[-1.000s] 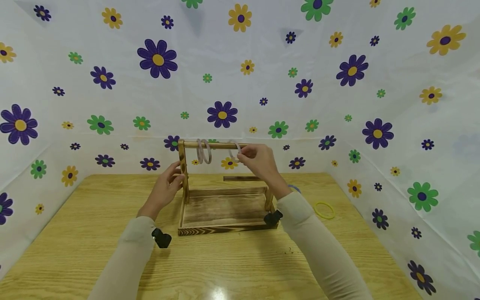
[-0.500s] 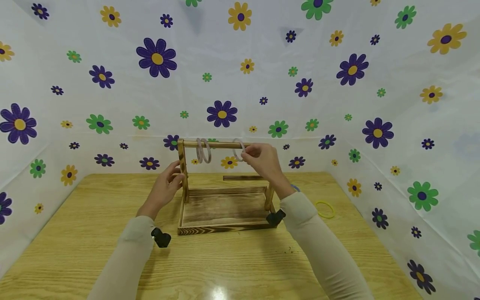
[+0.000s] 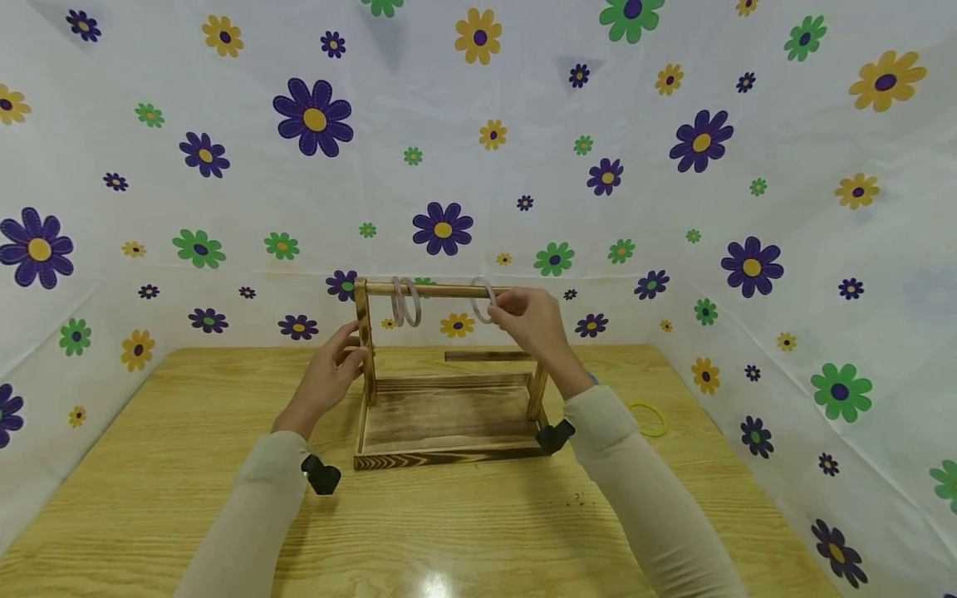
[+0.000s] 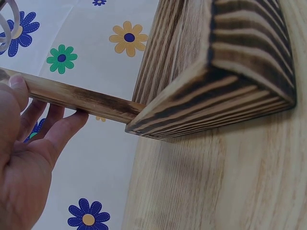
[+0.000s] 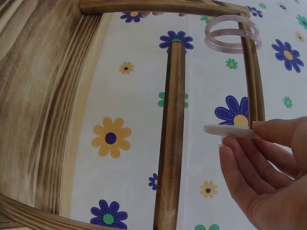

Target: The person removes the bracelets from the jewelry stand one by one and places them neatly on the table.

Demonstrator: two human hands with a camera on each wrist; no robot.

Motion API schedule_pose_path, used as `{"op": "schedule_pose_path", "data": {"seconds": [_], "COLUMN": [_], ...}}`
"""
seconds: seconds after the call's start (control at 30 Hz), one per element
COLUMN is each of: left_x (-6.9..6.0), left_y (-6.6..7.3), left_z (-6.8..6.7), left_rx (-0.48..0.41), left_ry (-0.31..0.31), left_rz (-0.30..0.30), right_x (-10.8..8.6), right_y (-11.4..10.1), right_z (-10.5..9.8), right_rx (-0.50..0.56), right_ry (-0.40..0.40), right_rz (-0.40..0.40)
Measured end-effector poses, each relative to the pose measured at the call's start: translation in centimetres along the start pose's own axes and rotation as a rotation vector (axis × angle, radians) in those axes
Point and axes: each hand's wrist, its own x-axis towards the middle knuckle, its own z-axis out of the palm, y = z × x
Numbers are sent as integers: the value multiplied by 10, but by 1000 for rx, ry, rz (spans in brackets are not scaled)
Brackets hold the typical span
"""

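A wooden bangle stand has a tray base [image 3: 441, 458], two uprights and a top rod [image 3: 449, 291]. My left hand [image 3: 326, 372] grips its left post [image 3: 364, 311], thumb on one side and fingers on the other in the left wrist view. Near the rod's right part, my right hand [image 3: 532, 325] pinches a pale translucent bangle [image 5: 228, 131] between thumb and fingers; the rod passes through the ring. Two similar bangles [image 3: 416, 306] hang close together towards the left post. The right hand hides the rod's right end.
A second, dark wooden bar [image 3: 486, 356] shows behind the tray, its right end hidden by the stand and arm. Right of the stand, a yellow ring [image 3: 661, 429] lies on the wooden table [image 3: 419, 531]. A blue ring peeks from behind the right arm. Flowered cloth surrounds the table.
My right hand has slid the pinched bangle a little to the right along the rod. The left hand and the two hanging bangles have stayed put.
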Motion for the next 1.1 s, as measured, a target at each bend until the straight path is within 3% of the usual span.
{"op": "schedule_pose_path", "data": {"seconds": [0.8, 1.1], "left_x": [1, 0], "left_y": [-2, -1], "left_z": [0, 0], "left_rx": [-1, -1], "left_ry": [1, 4], "left_rz": [10, 22], "right_x": [-2, -3], "right_y": [6, 11], "right_z": [-12, -15], "right_rx": [45, 12], "right_ry": [-8, -5], "right_rz": [14, 34]}}
